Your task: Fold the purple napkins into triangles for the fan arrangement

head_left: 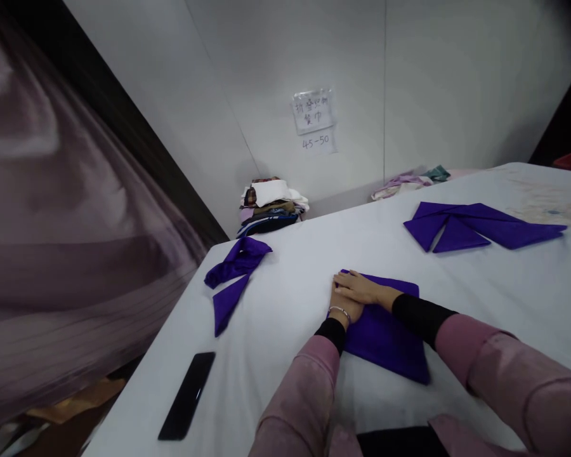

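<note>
While the right hand [360,288] lies flat, fingers outstretched, across the left hand [351,310], the folded cloth [385,343] is beneath both on the white sheet [285,304]. Whether the left, partly covered, grips anything cannot be told. Leftward lie a phone [188,397] and a purple scarf [243,254].

Near folded cloth [385,339]: solid purple
Twisted cloth [242,257]: solid purple
Far pointed cloth [495,228]: solid purple
Tablecloth [276,381]: white; beige motif with blue accent at far right
Phone [187,397]: glossy black
Sleeves [299,387]: dusty pink
Inner cuffs [421,317]: black
Bracelet [340,311]: silver-toned
Wall [438,82]: light grey
Paper sign [313,113]: white, dark handwritten characters
Fabric stack [270,208]: white, olive, lilac, black, blue; one dark plaid
Rear cloths [402,182]: lilac, cream, green
Hanging fabric [71,222]: mauve, darker band
</note>
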Tool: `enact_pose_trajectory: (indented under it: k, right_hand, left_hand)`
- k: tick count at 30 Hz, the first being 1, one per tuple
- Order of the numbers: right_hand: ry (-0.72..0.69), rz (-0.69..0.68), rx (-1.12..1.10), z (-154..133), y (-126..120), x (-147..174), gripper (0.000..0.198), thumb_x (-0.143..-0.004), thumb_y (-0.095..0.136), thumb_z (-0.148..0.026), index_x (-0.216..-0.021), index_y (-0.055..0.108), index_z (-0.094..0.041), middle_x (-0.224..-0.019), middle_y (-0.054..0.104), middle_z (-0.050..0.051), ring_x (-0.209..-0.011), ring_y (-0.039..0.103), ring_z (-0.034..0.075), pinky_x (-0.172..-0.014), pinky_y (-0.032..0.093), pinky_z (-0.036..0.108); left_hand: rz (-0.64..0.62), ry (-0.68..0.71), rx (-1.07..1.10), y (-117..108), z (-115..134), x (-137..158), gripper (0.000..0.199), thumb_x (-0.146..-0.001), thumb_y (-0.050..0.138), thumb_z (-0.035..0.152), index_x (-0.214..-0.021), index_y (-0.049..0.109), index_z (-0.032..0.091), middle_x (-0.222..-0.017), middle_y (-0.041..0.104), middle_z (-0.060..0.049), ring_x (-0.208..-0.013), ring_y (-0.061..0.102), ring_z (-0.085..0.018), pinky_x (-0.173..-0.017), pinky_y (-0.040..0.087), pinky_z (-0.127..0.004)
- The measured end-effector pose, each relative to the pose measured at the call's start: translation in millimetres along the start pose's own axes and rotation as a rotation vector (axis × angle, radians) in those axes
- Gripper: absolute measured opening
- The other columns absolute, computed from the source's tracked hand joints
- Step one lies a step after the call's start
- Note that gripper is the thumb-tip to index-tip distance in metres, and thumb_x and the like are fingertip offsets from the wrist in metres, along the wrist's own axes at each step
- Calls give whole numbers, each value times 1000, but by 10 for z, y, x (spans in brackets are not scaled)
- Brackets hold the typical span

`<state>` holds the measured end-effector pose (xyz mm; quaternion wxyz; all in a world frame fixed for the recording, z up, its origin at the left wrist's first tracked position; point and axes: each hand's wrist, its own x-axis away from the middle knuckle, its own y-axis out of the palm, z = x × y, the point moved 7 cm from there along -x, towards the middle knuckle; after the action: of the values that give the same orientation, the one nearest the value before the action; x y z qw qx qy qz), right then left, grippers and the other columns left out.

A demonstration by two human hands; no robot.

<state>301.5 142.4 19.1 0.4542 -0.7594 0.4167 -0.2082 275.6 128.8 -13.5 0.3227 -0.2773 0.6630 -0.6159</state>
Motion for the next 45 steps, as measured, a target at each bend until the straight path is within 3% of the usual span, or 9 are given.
enact_pose_trajectory:
  k: [9, 21, 26, 33, 45]
  right_hand:
    - [154, 27, -118, 312, 104, -9, 66, -90, 19, -61, -140, 39, -23, -145, 38, 8, -136, 26, 25, -111, 8, 53]
    - [175, 1, -99, 463, 110, -15, 69, -91, 15, -62, -143, 34, -21, -148, 34, 8, -138, 22, 22, -112, 6, 47]
    - [100, 28, 82, 452, 184, -17, 67, -91, 17, -62, -142, 35, -23, -148, 33, 9, -138, 22, 23, -111, 11, 50]
    - [77, 67, 237, 489, 246, -13, 71, -88, 20, -66, -144, 32, -23, -149, 30, 10, -137, 23, 25, -110, 13, 50]
    - [83, 48, 230, 487, 239, -17, 73, -88, 18, -66, -143, 34, -22, -149, 30, 9, -137, 23, 26, -111, 12, 50]
  left_hand:
    - [-28, -42, 148, -72, -39, 61, 67, -91, 29, 50, -148, 6, 24, -154, 19, -3, -140, 9, -29, -113, 11, -54]
    - [-114, -62, 246, -47, -48, 108, 66, -90, 26, 54, -147, 18, 21, -154, 18, -6, -142, 6, -27, -112, 3, -58]
    - [-92, -132, 201, -54, -39, 435, 72, -89, 21, 60, -147, 16, 17, -152, 24, -9, -141, 10, -28, -112, 7, -58]
    - [-97, -329, 141, -45, -63, 977, 86, -85, 26, 67, -145, 20, 6, -153, 16, -17, -141, 6, -33, -113, 14, -52]
    - [-109, -351, 128, -120, 31, 1658, 89, -83, 29, 69, -145, 22, 6, -153, 18, -15, -141, 9, -31, -114, 19, -49]
